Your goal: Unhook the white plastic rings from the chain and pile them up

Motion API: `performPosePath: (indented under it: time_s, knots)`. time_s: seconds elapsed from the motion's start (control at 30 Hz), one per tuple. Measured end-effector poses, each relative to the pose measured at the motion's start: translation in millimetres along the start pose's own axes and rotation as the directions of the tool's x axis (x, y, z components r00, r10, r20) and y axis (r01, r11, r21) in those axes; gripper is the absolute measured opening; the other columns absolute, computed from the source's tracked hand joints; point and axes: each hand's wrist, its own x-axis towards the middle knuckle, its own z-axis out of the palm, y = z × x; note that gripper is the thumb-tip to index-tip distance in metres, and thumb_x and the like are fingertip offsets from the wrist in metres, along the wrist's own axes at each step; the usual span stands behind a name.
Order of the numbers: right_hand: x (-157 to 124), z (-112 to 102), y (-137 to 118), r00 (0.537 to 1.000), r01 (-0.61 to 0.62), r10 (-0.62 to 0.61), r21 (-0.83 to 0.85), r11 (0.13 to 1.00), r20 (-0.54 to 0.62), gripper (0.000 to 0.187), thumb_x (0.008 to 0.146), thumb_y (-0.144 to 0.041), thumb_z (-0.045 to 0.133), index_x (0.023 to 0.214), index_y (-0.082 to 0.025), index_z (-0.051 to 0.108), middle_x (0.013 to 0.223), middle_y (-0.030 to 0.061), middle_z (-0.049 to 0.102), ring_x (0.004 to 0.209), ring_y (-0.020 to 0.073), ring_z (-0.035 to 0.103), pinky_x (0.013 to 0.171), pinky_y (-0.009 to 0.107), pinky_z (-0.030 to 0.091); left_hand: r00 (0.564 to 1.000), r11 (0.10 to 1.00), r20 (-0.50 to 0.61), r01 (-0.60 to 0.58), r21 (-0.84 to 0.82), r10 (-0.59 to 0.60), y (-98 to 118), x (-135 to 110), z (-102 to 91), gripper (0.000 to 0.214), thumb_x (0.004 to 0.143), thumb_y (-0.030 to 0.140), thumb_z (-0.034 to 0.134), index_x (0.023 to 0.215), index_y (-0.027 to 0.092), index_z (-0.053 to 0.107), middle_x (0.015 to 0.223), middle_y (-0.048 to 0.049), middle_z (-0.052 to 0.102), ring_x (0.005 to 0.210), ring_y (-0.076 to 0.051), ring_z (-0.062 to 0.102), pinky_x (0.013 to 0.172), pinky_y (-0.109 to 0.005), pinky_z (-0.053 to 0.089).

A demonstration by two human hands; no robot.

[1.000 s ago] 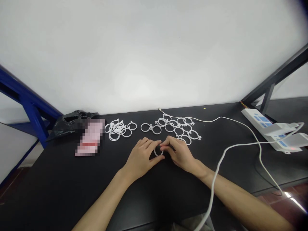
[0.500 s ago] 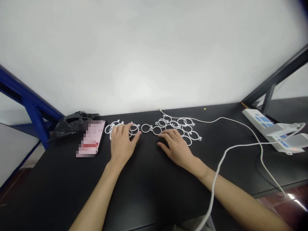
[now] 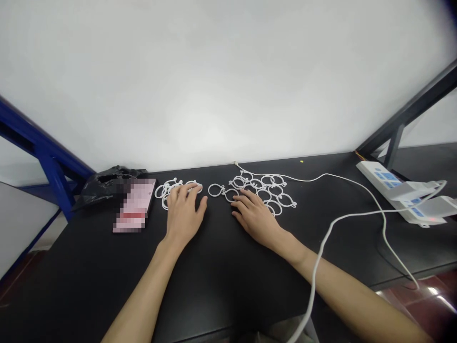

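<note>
White curtain rings with small eyelets lie flat on the black table [image 3: 210,267] in two groups. My left hand [image 3: 183,212] rests palm down over the left group [image 3: 156,192], fingers spread and thumb out to the side. Its fingers hide part of those rings. Between the hands lies a single ring [image 3: 209,190], its eyelet close to that of a neighbouring ring [image 3: 227,198]. Fingertips of my right hand [image 3: 257,219] reach that neighbour's edge. The right hand lies low with fingers loosely stretched, beside the larger right group [image 3: 286,206], partly covering it.
A phone with a pink screen [image 3: 137,200] and a crumpled black plastic bag [image 3: 94,188] lie at left. On the right, a white power strip [image 3: 387,183] holds plugs. A white cable [image 3: 330,228] runs over the table and across my right forearm.
My left fingers have shifted the rings beneath them slightly left, and the thumb has moved a little. My right fingers have edged slightly left and down. The camera view has shifted slightly.
</note>
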Motion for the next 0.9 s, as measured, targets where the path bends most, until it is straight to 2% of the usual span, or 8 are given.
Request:
performPosePath:
  time_s: [0.13,0.23,0.47,0.63,0.73,0.83,0.9]
  knots:
    - [0.1,-2.2,2.1,0.999,0.028,-0.029,0.038,0.999,0.026,0.016,0.095,-0.014,0.050,0.101,-0.018,0.065,0.103,0.0094,0.068,0.104,0.0258,0.056,0.089,0.043,0.050,0.976,0.973,0.111,-0.170,-0.156,0.189,20.4,-6.7,2.0,0.024,0.094,0.024,0.052,0.115,0.019,0.062,0.112,-0.0086,0.065,0.109,-0.027,0.051,0.098,-0.047,0.044]
    - [-0.7,-6.7,1.5,0.998,0.047,-0.050,0.062,0.997,0.049,0.017,0.097,-0.013,0.046,0.094,-0.018,0.063,0.094,0.0077,0.067,0.090,0.0222,0.055,0.080,0.037,0.049,0.949,0.947,0.175,-0.219,-0.236,0.263,27.8,-9.4,2.8,0.023,0.093,0.022,0.053,0.114,0.018,0.062,0.110,-0.0072,0.066,0.107,-0.025,0.052,0.098,-0.044,0.045]
    - [-1.7,-13.7,-3.7,0.997,0.070,-0.064,0.259,0.963,-0.033,0.016,0.098,-0.016,0.044,0.095,-0.020,0.059,0.090,0.0058,0.067,0.081,0.0181,0.056,0.075,0.033,0.048,0.948,0.937,0.189,-0.194,-0.290,0.255,25.6,-8.8,2.3,0.020,0.096,0.026,0.052,0.091,0.019,0.070,0.091,-0.0037,0.071,0.091,-0.022,0.053,0.088,-0.042,0.047]
    - [-3.4,-14.1,-6.2,0.996,0.080,-0.053,0.450,0.889,-0.071,0.012,0.097,-0.018,0.047,0.096,-0.023,0.058,0.094,0.0046,0.068,0.086,0.0168,0.061,0.077,0.032,0.051,0.966,0.889,0.135,-0.142,-0.435,0.221,31.7,-8.9,-2.0,0.018,0.096,0.025,0.052,0.089,0.019,0.068,0.092,-0.0038,0.071,0.090,-0.020,0.054,0.085,-0.040,0.049]
    - [-4.9,-14.0,-9.9,0.994,-0.053,0.095,0.531,0.846,-0.052,0.007,0.095,-0.022,0.051,0.102,-0.024,0.055,0.094,0.0034,0.067,0.085,0.0154,0.065,0.076,0.030,0.054,0.973,0.859,0.150,-0.077,-0.506,0.176,35.4,-8.6,-5.0,0.015,0.095,0.023,0.053,0.090,0.020,0.067,0.092,-0.0037,0.070,0.091,-0.019,0.055,0.084,-0.038,0.051]
    - [-5.7,-14.3,-12.3,0.959,-0.227,0.283,0.542,0.809,-0.021,0.027,0.093,-0.028,0.057,0.118,-0.024,0.049,0.096,0.0034,0.067,0.077,0.0147,0.066,0.070,0.029,0.056,0.966,0.853,0.170,-0.083,-0.516,0.197,36.0,-9.3,-6.0,0.014,0.095,0.023,0.053,0.093,0.020,0.067,0.092,-0.0036,0.070,0.090,-0.019,0.055,0.082,-0.038,0.051]
    - [-5.4,-14.8,-11.9,0.958,-0.244,0.288,0.513,0.823,-0.007,0.030,0.094,-0.029,0.056,0.122,-0.023,0.048,0.097,0.0045,0.067,0.075,0.0146,0.066,0.068,0.029,0.055,0.950,0.850,0.184,-0.126,-0.512,0.252,35.5,-10.7,-5.3,0.015,0.096,0.024,0.053,0.095,0.021,0.067,0.091,-0.0030,0.070,0.088,-0.019,0.054,0.082,-0.037,0.050]
